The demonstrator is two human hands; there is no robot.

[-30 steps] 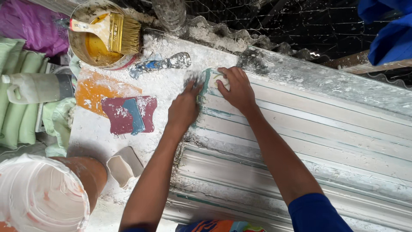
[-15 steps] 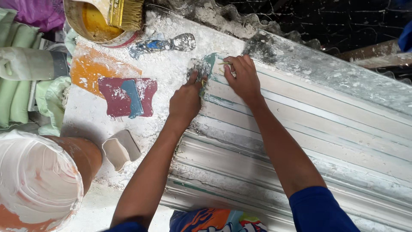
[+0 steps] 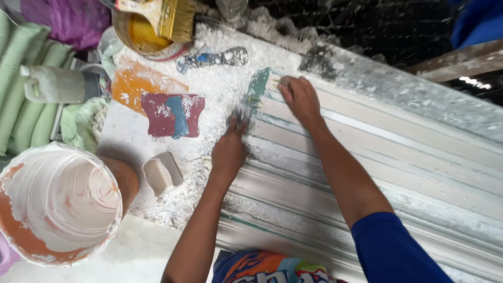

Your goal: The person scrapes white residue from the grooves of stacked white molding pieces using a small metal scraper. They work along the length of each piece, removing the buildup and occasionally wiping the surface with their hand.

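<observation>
Compared with half a second earlier, the teal profile scraper (image 3: 257,91) has been drawn off the end of the ribbed plaster moulding (image 3: 398,173) and is gripped by the left hand (image 3: 229,152), closed on its lower end. The scraper now lies at 9 o'clock of the right hand (image 3: 299,99), which is pressed flat, fingers spread, on the moulding's end. The pass over this end is judged complete.

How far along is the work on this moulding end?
Done: the long ribbed white moulding looks fully formed, with crumbs of plaster scraped off around its end. In hand: the left hand holds a teal shaped scraper against the moulding's end, while the right hand presses flat on the ribs. Left: the end edge looks rough, and loose crumbs lie uncleared on the table.
</observation>
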